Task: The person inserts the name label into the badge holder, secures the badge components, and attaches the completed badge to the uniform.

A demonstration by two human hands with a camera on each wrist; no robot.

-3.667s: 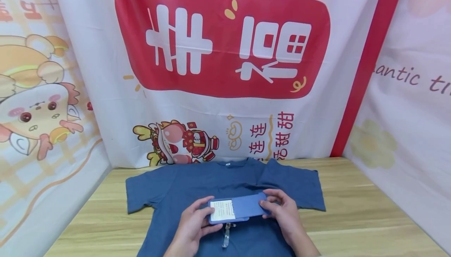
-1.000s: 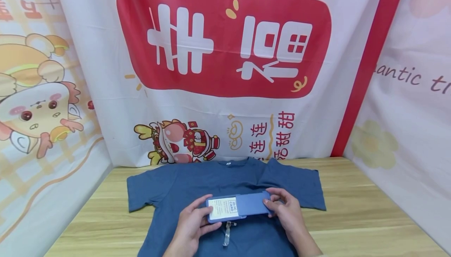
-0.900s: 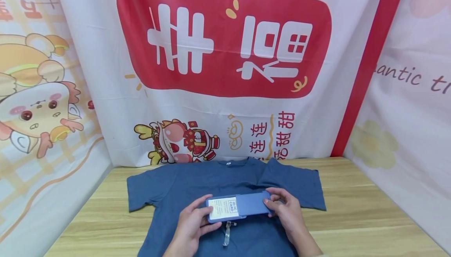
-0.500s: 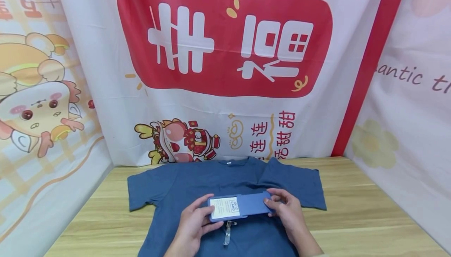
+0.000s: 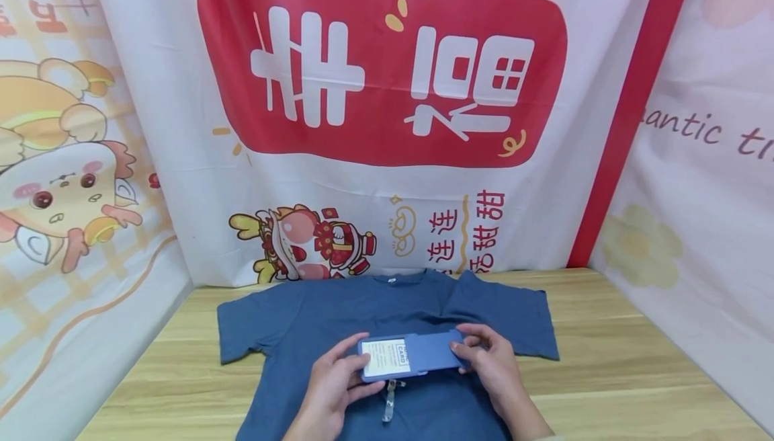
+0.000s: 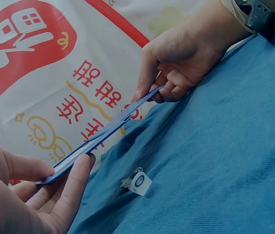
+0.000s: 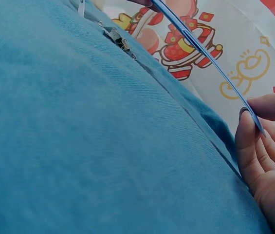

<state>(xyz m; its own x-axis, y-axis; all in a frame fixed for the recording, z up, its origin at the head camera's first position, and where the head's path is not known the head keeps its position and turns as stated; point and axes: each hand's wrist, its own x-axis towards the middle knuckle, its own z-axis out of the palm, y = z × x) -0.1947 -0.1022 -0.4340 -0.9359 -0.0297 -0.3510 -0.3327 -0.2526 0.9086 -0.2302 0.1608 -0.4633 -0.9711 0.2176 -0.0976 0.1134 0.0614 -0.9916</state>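
Between both hands, over the dark blue T-shirt [image 5: 338, 313], a blue ID card holder [image 5: 432, 351] is held level, partly slid apart. My left hand [image 5: 329, 387] pinches its left half, thumb on top and fingers beneath. A white printed card insert [image 5: 383, 357] shows in that half, some lettering cut off by the sliding part. With thumb and fingers my right hand [image 5: 492, 364] pinches the far right end of the plain sliding part. A clear strap with a metal clip [image 5: 390, 402] lies on the shirt just below the holder; the clip [image 6: 137, 182] also shows in the left wrist view.
The T-shirt lies spread on a wood-grain table [image 5: 617, 353], sleeves out to both sides. Printed cloth [image 5: 387, 226] hangs behind the table, with further cloth walls on the left [image 5: 151, 306] and right [image 5: 695, 226].
Since the earliest frame the sliding part has moved right, baring more of the card's print. Over the last half second it has slipped slightly back over the lettering. Both hands keep their grip.
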